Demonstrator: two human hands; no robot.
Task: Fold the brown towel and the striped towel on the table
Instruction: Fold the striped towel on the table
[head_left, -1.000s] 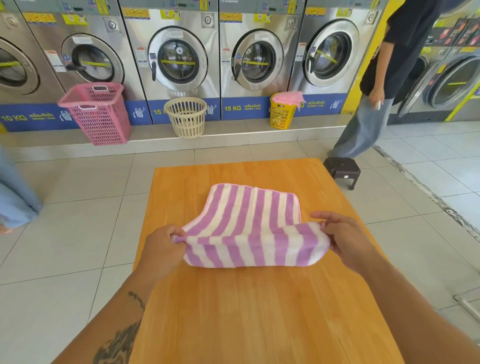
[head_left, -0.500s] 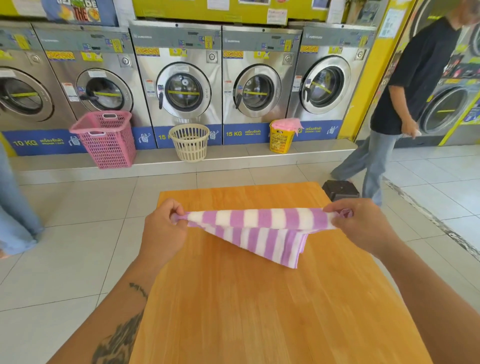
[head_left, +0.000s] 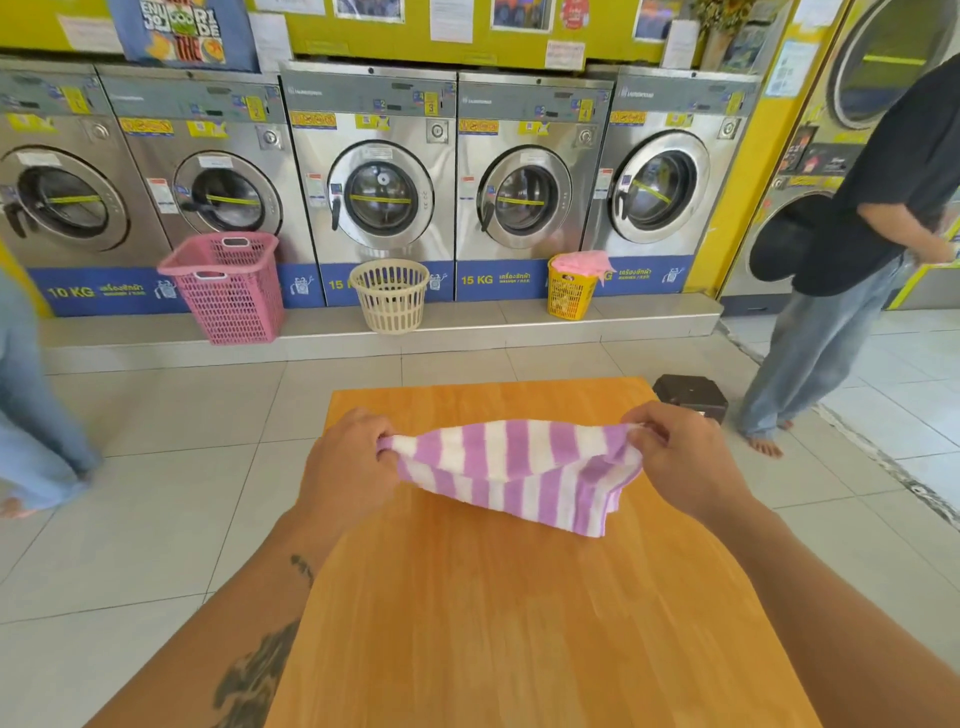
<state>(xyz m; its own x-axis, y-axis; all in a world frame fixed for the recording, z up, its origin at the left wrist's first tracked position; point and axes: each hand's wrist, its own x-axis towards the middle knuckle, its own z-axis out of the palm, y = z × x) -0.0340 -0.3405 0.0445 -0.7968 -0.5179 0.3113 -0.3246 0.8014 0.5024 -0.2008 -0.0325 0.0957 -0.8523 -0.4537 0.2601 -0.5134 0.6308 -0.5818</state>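
1. Position: the striped towel (head_left: 519, 467) hangs in the air over the far half of the bench (head_left: 519, 623), stretched between both hands. Its lower corner sags toward the bench near the right side; I cannot tell whether it touches the wood.
2. Grip: the left hand (head_left: 348, 467) has its fingers (head_left: 371, 428) clamped on the left end. The right hand (head_left: 680, 457) has its fingers (head_left: 641, 434) pinched on the bunched right end.
3. Risk: only the top edge is held. The loose layers below can slide apart, so the fold may come down skewed.
4. Risk: the sagging corner can land first and tuck under, leaving a crease or a bunched edge.
5. Risk: the right end is gathered rather than flat. A layer could slip out of that pinch, and the edges would then not line up.
6. Open item: the brown towel is not in view, so its condition cannot be confirmed.
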